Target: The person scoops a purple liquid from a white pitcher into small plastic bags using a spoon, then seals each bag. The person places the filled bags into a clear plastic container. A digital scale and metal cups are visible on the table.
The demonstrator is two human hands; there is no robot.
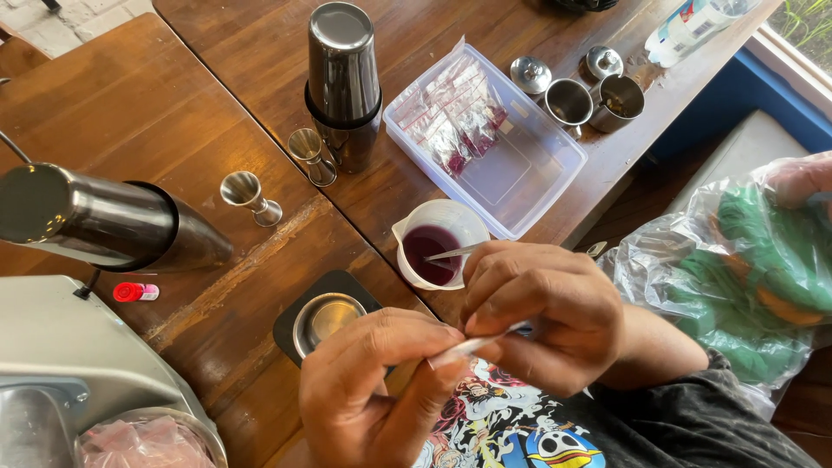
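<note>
**Small clear sachet pinched between both hands over the table edge**

Because the sachet [472,345] is thin, clear plastic film, it looks very light and limp, likely slippery between fingers and easy to crumple; a firm pinch at its flat edges seems the safest hold. It sits low in the frame, just in front of the person's chest, held between both hands. The left hand [373,390] is closed narrowly, thumb and forefinger nipping one end; the right hand [542,316] curls around the other end, fingers tight.

Just beyond the right hand stands a white plastic measuring cup [438,243] with dark purple liquid and a small stick leaning in it. Beside the left hand lies a black scale [299,316] with a round steel pan. A clear plastic tray [511,173] holds more sachets of reddish powder. Smooth steel shakers [344,82], two jiggers [250,195] and small steel cups [598,100] rest on the worn wooden table [147,113].
</note>
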